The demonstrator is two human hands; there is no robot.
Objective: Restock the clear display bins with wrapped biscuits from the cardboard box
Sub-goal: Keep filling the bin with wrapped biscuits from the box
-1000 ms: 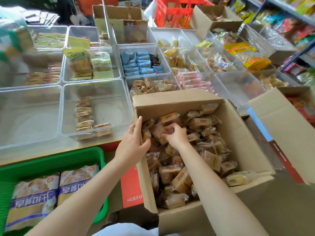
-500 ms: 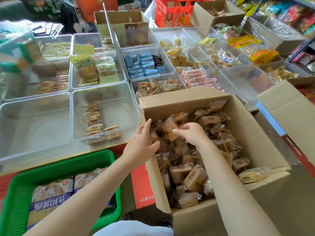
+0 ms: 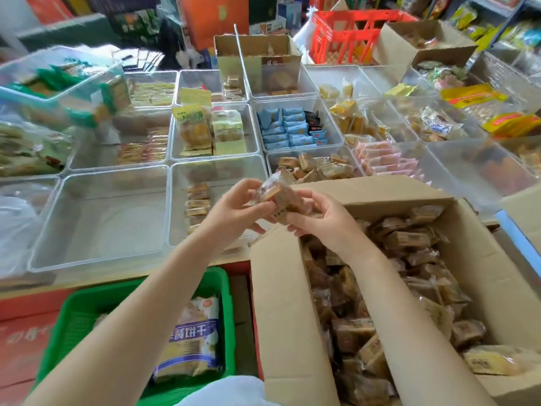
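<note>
Both hands grasp a small bundle of wrapped biscuits (image 3: 282, 197) above the near-left corner of the open cardboard box (image 3: 289, 303): the left hand (image 3: 234, 210) pinches its left end, the right hand (image 3: 325, 221) cups it from below. The box holds dozens more. One clear bin (image 3: 219, 171) just beyond holds a single row of about five brown packets (image 3: 198, 205)
</note>
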